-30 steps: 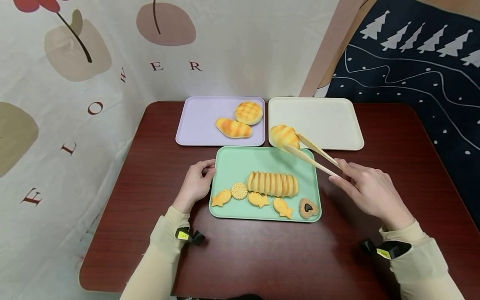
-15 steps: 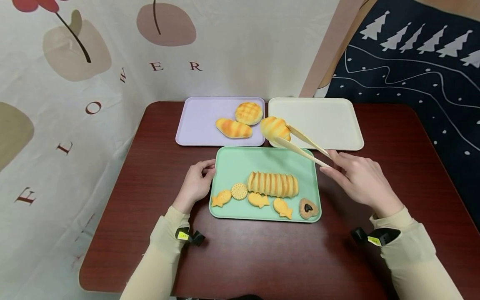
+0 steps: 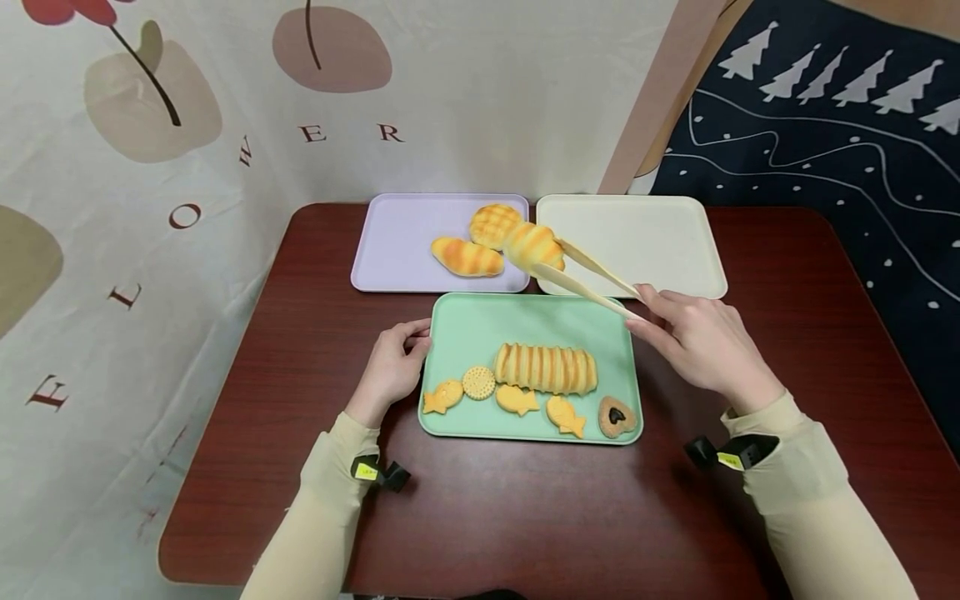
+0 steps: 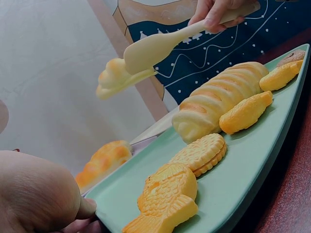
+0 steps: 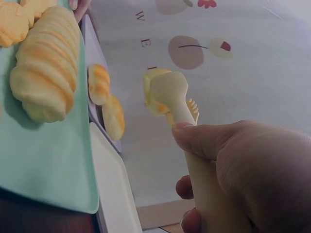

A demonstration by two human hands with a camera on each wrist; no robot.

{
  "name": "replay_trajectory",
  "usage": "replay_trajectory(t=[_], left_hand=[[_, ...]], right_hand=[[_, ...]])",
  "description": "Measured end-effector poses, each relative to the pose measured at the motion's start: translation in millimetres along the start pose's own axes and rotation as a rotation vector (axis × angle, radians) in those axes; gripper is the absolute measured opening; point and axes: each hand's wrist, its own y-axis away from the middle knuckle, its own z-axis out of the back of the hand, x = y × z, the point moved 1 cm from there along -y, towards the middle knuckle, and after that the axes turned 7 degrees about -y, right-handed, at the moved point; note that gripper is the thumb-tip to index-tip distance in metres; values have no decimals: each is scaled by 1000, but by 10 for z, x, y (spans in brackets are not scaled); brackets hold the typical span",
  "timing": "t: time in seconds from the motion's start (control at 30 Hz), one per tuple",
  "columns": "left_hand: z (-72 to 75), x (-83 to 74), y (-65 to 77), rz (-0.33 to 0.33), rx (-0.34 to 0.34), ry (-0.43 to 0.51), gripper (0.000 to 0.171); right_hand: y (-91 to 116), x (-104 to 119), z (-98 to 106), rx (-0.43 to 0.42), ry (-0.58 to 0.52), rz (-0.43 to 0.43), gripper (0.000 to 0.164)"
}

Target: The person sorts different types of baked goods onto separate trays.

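Observation:
My right hand (image 3: 697, 342) grips a pair of cream tongs (image 3: 581, 292). A ridged bread roll (image 3: 534, 246) sits between the tong tips, raised over the inner edges of the two back trays. In the right wrist view, the thumb presses along one arm of the tongs (image 5: 204, 179). My left hand (image 3: 393, 362) holds the left edge of the green tray (image 3: 465, 321), with the thumb at the rim in the left wrist view. A long ridged loaf (image 3: 546, 368), fish-shaped biscuits (image 3: 517, 399), a round biscuit (image 3: 478, 382) and a heart-shaped cookie (image 3: 617, 417) lie on this tray.
Behind the green tray, a lilac tray (image 3: 397, 242) bears a round bun (image 3: 493, 225) and an oblong bread roll (image 3: 467, 257). Right beside it is a white tray (image 3: 645, 242). Printed cloths (image 3: 480, 92) hang beyond the brown table (image 3: 300, 283).
My right hand has moved left and slightly away from me, carrying the roll in the tongs from the white tray's left edge toward the lilac tray. The left hand stays put.

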Motion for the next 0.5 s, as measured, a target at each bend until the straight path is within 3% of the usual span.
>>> replay_trajectory(t=[0.5], left_hand=[[9, 14, 2, 9, 14, 5, 34]], right_hand=[[-275, 84, -126, 3, -5, 30, 51]])
